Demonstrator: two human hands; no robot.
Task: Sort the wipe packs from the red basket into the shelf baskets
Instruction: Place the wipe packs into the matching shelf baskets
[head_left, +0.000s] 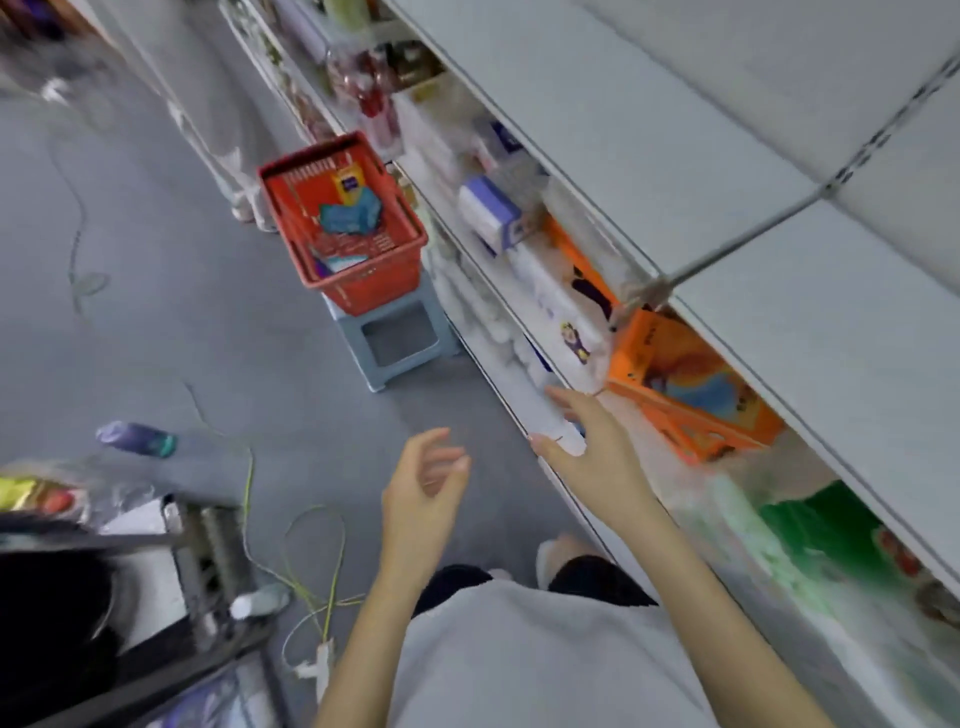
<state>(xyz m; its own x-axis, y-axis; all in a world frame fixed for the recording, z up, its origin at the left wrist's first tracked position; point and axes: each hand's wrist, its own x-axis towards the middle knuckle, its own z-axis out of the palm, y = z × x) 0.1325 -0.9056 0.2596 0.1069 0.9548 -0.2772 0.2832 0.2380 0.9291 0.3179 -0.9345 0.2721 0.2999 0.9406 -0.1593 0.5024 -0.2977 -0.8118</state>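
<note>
Red plastic basket (363, 291) sits on a small pale-blue plastic stool (358, 358) just beside the front edge of the white metal shelving (727, 130), with teal and yellow wipe packs (348, 215) lying inside. Both hands are empty: the left hand (423, 483) hangs loosely curled over the floor, and the right hand (587, 441) reaches straight-fingered at the lower shelf edge; contact is too blurred to tell. The basket looks wider than the stool top, so a careless pull could tip it. An orange plastic shelf basket (675, 415) sits tilted near the edge and might slide out. A yellow-green cable (337, 551) loops by the feet, a likely trip hazard.
</note>
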